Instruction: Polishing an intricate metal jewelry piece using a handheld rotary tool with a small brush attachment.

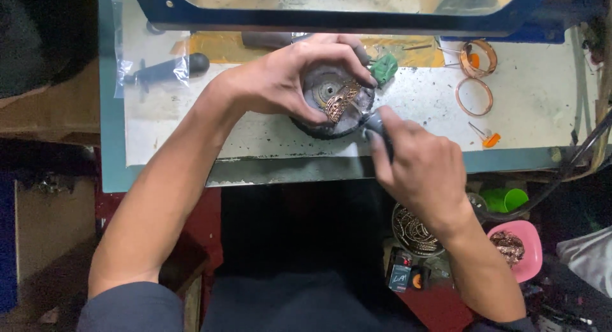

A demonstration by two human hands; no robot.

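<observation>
The person's left hand (287, 77) curls over a round dark work block (331, 105) on the white benchtop (535, 109), fingers pinning a copper filigree piece (341, 101) against its top face. The right hand (424, 172), at about five o'clock from the block, is clenched around a dark-handled tool (376, 125) whose tip meets the block's edge beside the filigree; I cannot quite make out the tip, it may be a graver or a rotary handpiece. Doing this well seems to call for firm fingertip pressure close to the working point, and a braced right wrist so the tip doesn't skid across the fine copper. At two o'clock from the block lie two copper bangles (475, 77); a green cloth scrap (384, 67) sits at one o'clock.
</observation>
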